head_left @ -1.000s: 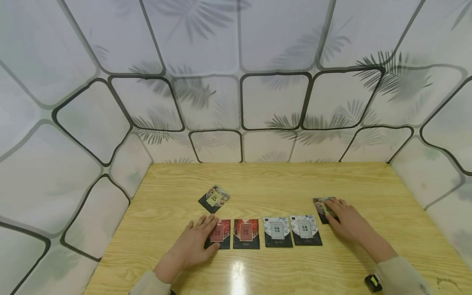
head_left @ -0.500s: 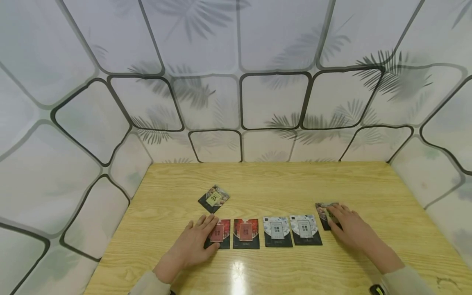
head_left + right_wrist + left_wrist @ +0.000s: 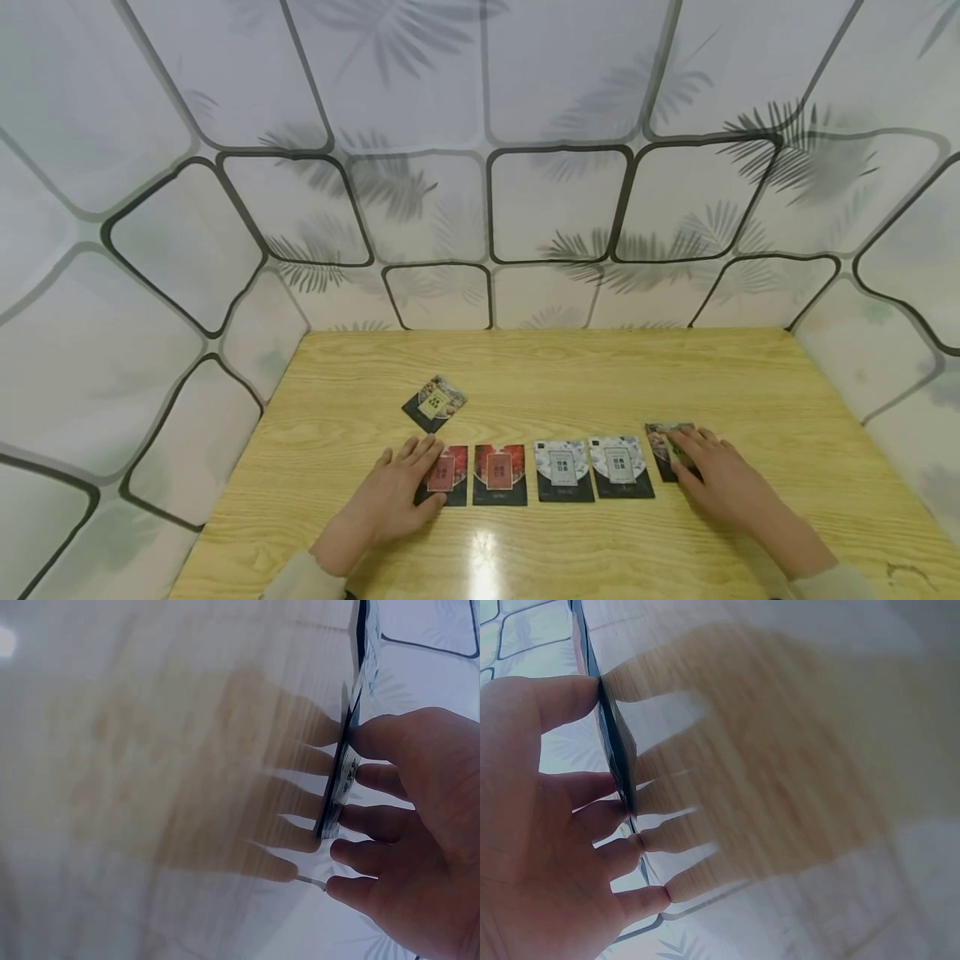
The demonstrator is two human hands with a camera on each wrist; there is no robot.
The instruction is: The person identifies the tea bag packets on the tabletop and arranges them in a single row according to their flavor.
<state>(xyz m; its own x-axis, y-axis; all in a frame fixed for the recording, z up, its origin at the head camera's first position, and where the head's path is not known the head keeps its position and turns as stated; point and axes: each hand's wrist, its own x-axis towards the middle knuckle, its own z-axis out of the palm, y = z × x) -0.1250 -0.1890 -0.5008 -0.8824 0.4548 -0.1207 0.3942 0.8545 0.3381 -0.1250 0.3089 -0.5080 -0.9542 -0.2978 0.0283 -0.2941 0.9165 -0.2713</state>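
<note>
My left hand [image 3: 388,496] rests on the leftmost red-and-black packet [image 3: 452,479], fingers spread and touching the table; it covers the packet's left part. A second red packet [image 3: 500,475] lies beside it. Two white-and-black packets [image 3: 564,472] continue the row to the right. At the row's right end my right hand [image 3: 722,479] presses its fingertips on a dark packet with a yellow-green label [image 3: 662,454], partly hiding it. In the right wrist view, this dark packet [image 3: 346,776] lies flat under the fingertips. A matching yellow-label packet [image 3: 435,404] lies tilted behind the left hand.
The wood-grain table [image 3: 555,375] is glossy and reflects light near its front. A patterned fabric wall [image 3: 555,208] rises along its back and sides.
My right hand has slid the yellow-label packet toward the front and slightly right, bringing it nearly level with the row. The left hand and the other packets have stayed put.
</note>
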